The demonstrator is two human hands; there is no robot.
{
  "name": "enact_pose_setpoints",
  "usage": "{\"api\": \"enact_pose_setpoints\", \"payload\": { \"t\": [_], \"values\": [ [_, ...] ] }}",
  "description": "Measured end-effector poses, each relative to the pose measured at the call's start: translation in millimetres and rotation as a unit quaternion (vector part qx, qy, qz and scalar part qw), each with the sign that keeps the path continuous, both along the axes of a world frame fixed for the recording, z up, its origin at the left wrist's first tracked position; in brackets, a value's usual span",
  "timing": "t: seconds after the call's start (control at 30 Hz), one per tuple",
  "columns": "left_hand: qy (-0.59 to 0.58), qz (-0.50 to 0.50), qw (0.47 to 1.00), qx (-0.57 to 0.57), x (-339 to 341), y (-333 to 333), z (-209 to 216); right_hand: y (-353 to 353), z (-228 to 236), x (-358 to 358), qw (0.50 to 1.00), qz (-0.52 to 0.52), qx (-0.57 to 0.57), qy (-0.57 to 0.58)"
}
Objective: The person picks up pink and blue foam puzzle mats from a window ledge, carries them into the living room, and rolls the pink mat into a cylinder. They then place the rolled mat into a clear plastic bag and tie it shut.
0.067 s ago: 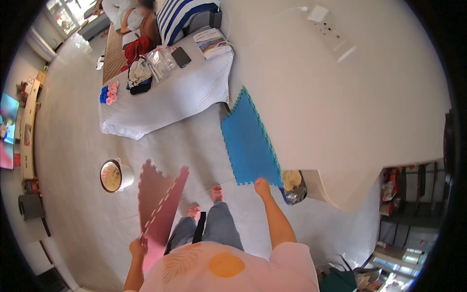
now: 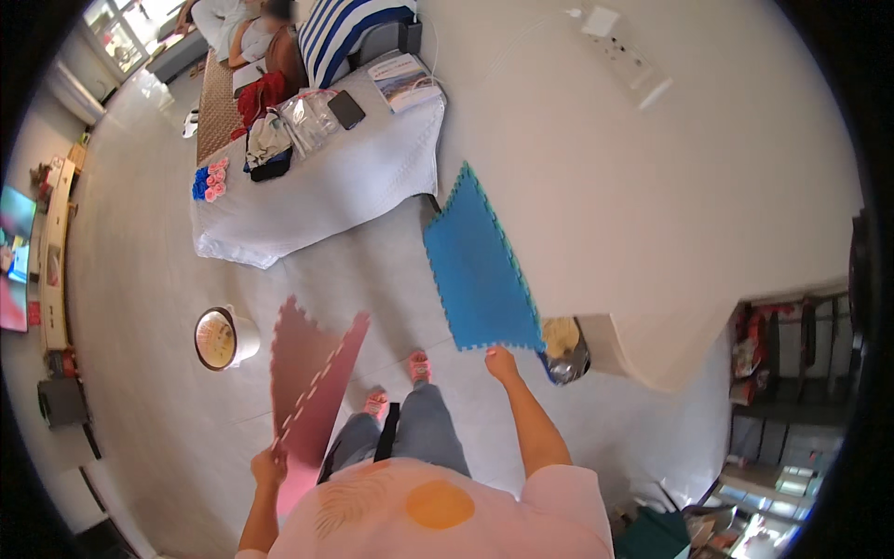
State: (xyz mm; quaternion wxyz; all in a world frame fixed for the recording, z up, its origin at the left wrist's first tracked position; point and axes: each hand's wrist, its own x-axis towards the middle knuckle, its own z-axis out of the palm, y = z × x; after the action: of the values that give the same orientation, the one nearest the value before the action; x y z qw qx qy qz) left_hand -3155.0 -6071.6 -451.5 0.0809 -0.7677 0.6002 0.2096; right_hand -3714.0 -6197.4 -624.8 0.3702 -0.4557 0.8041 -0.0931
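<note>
My left hand [image 2: 268, 466] is closed on the edge of a pink foam mat [image 2: 303, 363] with toothed, jigsaw-like edges. The pink foam stands up beside my left leg in two faces, and I cannot tell whether it is one folded mat or two. On the other side, the fingers of my right hand [image 2: 501, 362] pinch the lower edge of a blue foam mat [image 2: 480, 270]. That mat is upright, slanting away from me, with its right side close to the pale wall. A lighter green toothed strip shows along its right edge.
A white bucket [image 2: 248, 337] with a dark rim stands on the floor at left. Ahead is a sofa with a white cover [image 2: 372, 186], carrying a phone [image 2: 345, 109], a book and bags. A person [image 2: 251, 42] sits beyond. A bag [image 2: 564, 347] lies by the wall.
The pink mat has shifted slightly up and to the right with my left hand. My right hand and the blue mat have hardly moved.
</note>
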Motion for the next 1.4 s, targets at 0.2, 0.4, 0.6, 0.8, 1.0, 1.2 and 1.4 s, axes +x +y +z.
{"api": "enact_pose_setpoints", "payload": {
  "t": [0.2,0.4,0.6,0.8,1.0,1.2,1.4],
  "values": [
    [0.063,-0.196,0.978,-0.03,28,-51,16,162,39,83,0.971,0.194,0.09,-0.109],
    [0.113,-0.356,0.924,-0.078,17,-78,40,252,128,143,0.98,0.117,0.118,-0.106],
    [0.17,-0.497,0.846,-0.098,-60,-58,63,327,147,176,0.994,0.035,0.008,-0.106],
    [0.224,-0.586,0.772,-0.102,-177,11,78,396,186,181,0.877,-0.246,-0.083,-0.405],
    [0.247,-0.66,0.696,-0.137,-322,111,92,468,226,128,0.718,-0.388,-0.177,-0.55],
    [0.214,-0.782,0.566,-0.148,-438,207,101,513,265,57,0.52,-0.577,-0.273,-0.567],
    [0.076,-0.897,0.392,-0.189,-528,275,95,546,180,-33,0.301,-0.685,-0.269,-0.606]
  ]
}}
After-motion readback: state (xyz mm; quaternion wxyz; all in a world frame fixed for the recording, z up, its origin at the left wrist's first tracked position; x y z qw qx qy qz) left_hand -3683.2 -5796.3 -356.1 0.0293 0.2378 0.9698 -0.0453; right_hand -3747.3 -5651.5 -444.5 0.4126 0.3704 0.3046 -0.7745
